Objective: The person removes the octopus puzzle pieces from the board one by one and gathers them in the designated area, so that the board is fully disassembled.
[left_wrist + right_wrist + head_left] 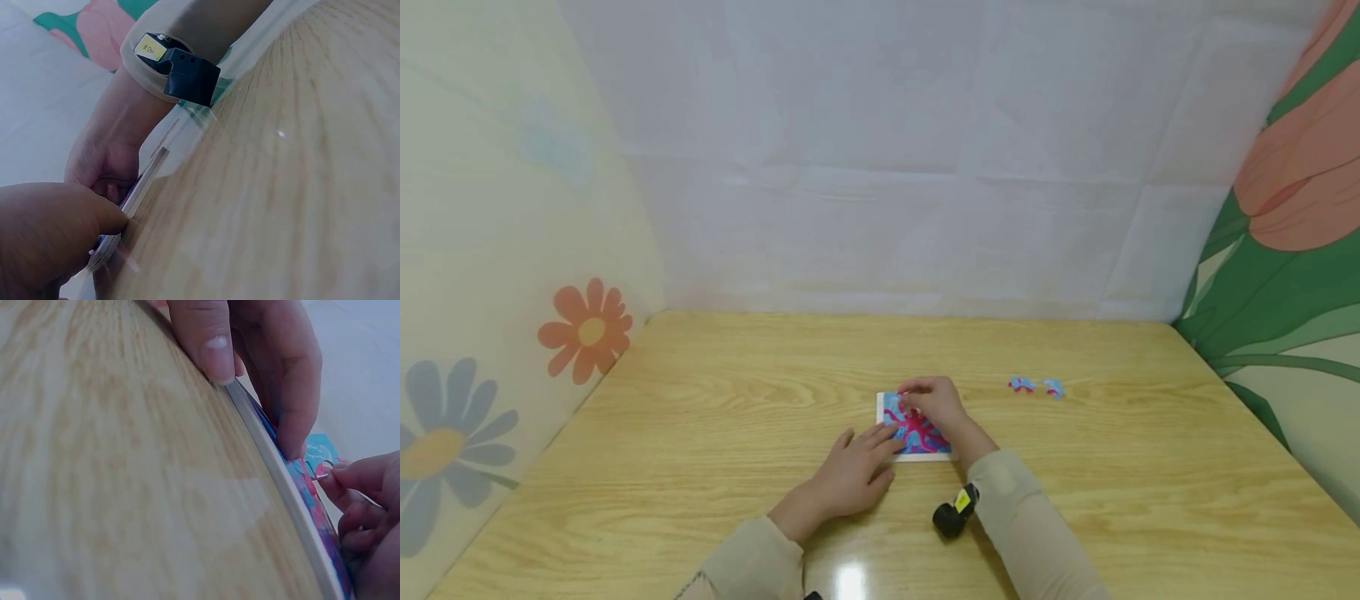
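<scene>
A small jigsaw puzzle (917, 433) in a white frame lies on the table, showing a pink octopus-like figure on blue. My right hand (936, 402) is over its upper part. Between thumb and fingertip it pinches a blue and pink puzzle piece (320, 449), seen tilted up at the puzzle's surface in the right wrist view. The left hand (853, 471) rests at the lower left of the puzzle, fingers extended onto the picture. Its thumb (219, 359) is beside the frame's edge. Fingers partly cover the picture.
Two loose puzzle pieces, one (1021, 384) beside the other (1055, 388), lie to the right of the puzzle. The wood-grain table (700, 400) meets a white cloth backdrop (887, 167) behind and flower-printed panels at both sides. A black wrist camera (953, 517) sits on the right sleeve.
</scene>
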`<state>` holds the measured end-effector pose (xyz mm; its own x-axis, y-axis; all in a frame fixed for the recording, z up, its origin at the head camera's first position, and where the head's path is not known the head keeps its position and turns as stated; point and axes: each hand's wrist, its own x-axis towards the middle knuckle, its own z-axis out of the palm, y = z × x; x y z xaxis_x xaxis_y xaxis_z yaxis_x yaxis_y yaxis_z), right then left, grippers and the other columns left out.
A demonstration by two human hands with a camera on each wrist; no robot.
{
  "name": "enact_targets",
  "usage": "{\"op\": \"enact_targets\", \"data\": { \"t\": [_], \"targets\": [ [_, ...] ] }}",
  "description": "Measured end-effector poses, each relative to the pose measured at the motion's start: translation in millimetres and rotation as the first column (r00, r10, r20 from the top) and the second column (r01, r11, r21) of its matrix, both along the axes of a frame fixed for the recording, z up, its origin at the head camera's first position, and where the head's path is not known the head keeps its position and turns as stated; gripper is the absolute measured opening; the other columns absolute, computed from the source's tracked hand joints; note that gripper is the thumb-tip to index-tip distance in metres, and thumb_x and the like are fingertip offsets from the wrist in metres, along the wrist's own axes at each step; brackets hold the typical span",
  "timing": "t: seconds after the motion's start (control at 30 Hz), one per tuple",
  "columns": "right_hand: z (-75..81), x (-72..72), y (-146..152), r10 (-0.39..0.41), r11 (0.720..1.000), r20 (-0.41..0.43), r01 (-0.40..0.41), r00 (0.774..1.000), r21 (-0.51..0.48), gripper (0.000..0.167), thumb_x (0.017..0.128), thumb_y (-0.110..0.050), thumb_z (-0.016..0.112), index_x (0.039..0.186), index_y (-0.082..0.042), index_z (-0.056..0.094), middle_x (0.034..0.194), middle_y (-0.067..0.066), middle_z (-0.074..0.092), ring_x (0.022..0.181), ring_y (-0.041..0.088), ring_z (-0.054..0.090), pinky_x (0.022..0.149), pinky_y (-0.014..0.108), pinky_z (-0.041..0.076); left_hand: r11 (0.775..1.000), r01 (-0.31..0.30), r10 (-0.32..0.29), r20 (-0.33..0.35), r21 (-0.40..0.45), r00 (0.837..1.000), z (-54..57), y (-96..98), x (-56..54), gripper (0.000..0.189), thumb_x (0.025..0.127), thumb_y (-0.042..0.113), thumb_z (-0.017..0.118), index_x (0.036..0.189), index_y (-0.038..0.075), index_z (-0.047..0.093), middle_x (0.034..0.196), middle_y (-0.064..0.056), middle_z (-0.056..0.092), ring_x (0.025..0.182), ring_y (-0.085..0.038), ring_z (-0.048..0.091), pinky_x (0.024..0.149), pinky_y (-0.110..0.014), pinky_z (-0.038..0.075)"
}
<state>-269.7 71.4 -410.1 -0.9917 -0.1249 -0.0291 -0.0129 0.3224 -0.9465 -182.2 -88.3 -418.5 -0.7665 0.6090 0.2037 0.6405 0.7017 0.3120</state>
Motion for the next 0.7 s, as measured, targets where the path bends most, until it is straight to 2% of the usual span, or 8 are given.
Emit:
{"op": "enact_targets", "data": {
  "t": [0.7],
  "targets": [
    [-1.4, 0.1, 1.4, -0.03, 0.998, -0.001, 0.03, 1.0, -0.054, 0.013, 0.072, -0.004, 0.066, 0.084, 0.002, 0.066, 0.074, 0.003, 0.063, 0.058, 0.008, 0.048, 0.051, 0.021, 0.039, 1.0, 0.011, -0.011, 0.021, -0.001, 1.0, 2.5, 0.1, 0.2, 0.034, 0.085, 0.019, 0.05, 0.117, 0.007, 0.052, 0.132, -0.012, 0.037, 0.121, -0.028, 0.029, 0.089, -0.059, 0.019]
  ]
}}
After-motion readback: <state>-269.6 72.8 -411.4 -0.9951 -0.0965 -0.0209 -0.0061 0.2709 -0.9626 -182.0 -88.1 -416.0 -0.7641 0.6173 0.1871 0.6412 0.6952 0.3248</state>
